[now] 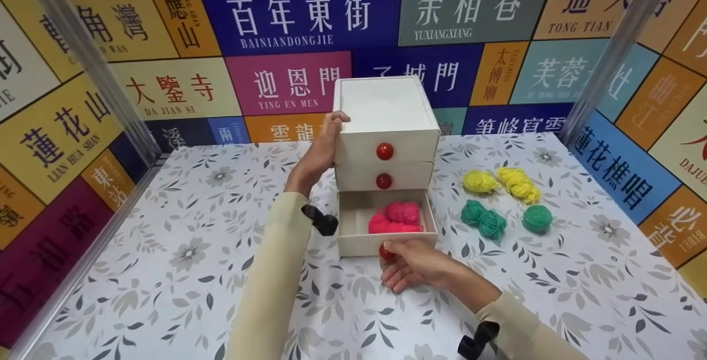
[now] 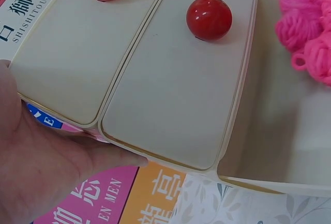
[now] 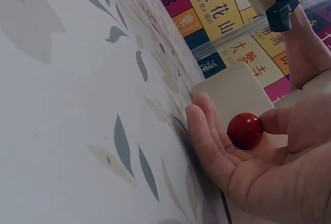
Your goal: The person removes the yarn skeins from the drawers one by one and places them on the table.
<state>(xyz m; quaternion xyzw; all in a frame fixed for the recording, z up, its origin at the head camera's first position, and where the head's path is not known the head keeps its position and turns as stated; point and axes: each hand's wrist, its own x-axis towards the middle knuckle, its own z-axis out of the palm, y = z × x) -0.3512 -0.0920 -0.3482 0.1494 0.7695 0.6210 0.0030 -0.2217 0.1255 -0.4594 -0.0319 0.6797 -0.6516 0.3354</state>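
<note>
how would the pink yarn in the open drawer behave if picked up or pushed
The pink yarn will probably squash softly, since its wound strands show. It seems unlikely to roll far: its bundles are lumpy and the bottom drawer surrounds them.

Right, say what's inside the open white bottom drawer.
Bright pink yarn bundles sit toward the bottom drawer's right side. Anything beneath them or under the closed white middle drawer is hidden.

The right hand (image 3: 258, 172) holds a shiny red knob (image 3: 245, 131) on a pale drawer (image 3: 235, 92), its thumb (image 3: 278, 121) touching it and its fingers (image 3: 209, 144) bent close by, near a white counter (image 3: 62, 110) with grey leaves (image 3: 123, 144), with bright signs (image 3: 220, 12) behind.
</note>
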